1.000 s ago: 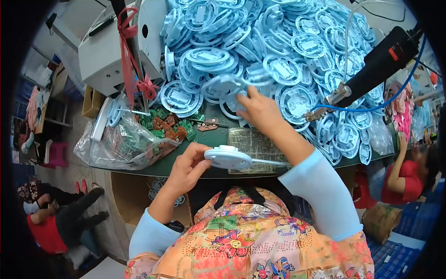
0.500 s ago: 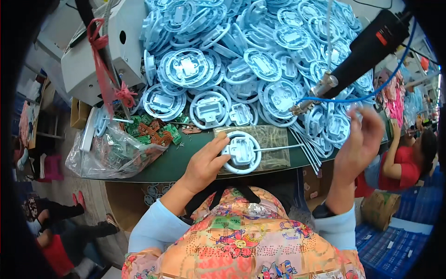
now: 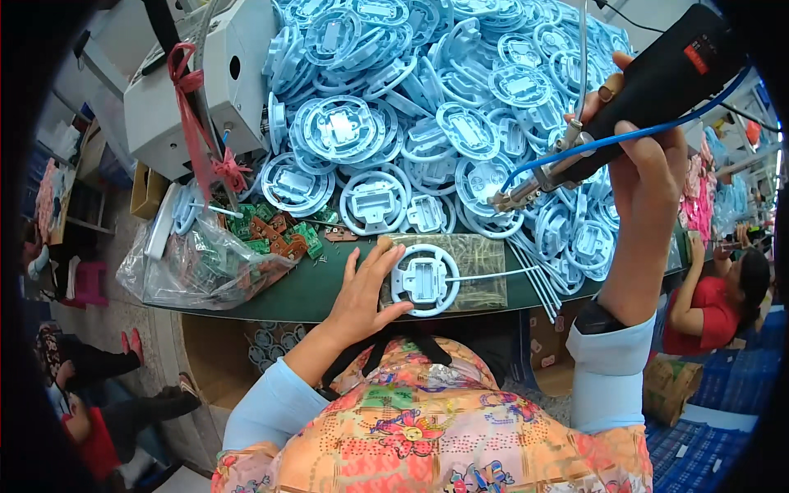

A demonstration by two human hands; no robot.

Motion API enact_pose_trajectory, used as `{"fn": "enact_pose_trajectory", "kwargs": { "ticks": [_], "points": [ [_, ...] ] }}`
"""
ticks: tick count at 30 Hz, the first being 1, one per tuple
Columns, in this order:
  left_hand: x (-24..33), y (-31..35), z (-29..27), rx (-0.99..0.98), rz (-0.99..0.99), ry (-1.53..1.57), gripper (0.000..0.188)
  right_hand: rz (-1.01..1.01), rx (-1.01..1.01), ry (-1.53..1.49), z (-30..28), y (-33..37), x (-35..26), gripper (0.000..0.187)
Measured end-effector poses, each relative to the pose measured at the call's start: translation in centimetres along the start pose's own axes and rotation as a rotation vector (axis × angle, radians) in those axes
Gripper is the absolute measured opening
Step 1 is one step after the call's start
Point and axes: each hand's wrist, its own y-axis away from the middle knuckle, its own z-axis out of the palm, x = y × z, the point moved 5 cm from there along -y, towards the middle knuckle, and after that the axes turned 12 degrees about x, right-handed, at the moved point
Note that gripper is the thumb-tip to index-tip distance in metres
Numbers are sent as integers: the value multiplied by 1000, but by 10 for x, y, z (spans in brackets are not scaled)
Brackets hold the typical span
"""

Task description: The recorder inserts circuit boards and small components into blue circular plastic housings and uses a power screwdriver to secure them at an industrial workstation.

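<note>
A light-blue round plastic frame (image 3: 454,269) with a boxy recess in its middle lies on a yellowish mat (image 3: 485,300). A thin white rod (image 3: 493,274) runs rightward from it. Along the frame's left rim is my left hand (image 3: 362,287), fingers and thumb spread, the tips touching or very near the plastic. My right hand (image 3: 649,156) is wrapped round a black powered screwdriver (image 3: 657,90) with a metal nose and a blue hose. The tool slants down to the left, its tip above the pile, apart from the frame on the mat.
A heap of similar light-blue frames (image 3: 464,131) covers the back of the green table (image 3: 329,296). Several white rods (image 3: 538,287) lie right of the mat. At left are green and brown circuit boards (image 3: 271,234), a clear plastic bag (image 3: 205,275) and a grey machine (image 3: 197,90). Co-workers sit nearby.
My right hand has risen from beside the screwdriver and closed round it; the tool now sits slightly lower and leftward. My left hand's fingers have spread wider at the frame's rim.
</note>
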Motion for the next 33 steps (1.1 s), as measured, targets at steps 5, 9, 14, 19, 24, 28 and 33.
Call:
{"fn": "enact_pose_trajectory", "kwargs": {
  "ticks": [5, 9, 14, 19, 24, 28, 33],
  "points": [
    [-2, -3, 1, -21, -14, 17, 90, 15, 69, -20, 29, 5, 4, 43],
    [2, -15, -3, -17, -65, 18, 83, 66, 114, -188, 57, 18, 8, 41],
    [16, -41, -18, 184, -11, -42, 55, 40, 72, -203, 82, 27, 4, 35],
    [-9, -33, -29, 200, 23, -219, 34, -2, 87, -56, 58, 13, -24, 37],
    [4, -16, -7, -25, 47, -31, 109, -114, 131, 178, 53, 8, -25, 43],
    [-1, -13, -3, 29, 28, -29, 109, -58, 156, 66, 77, 21, -3, 42],
    [-1, -15, -2, -54, 20, -85, 112, -32, 153, 54, 92, 27, 17, 41]
  ]
}}
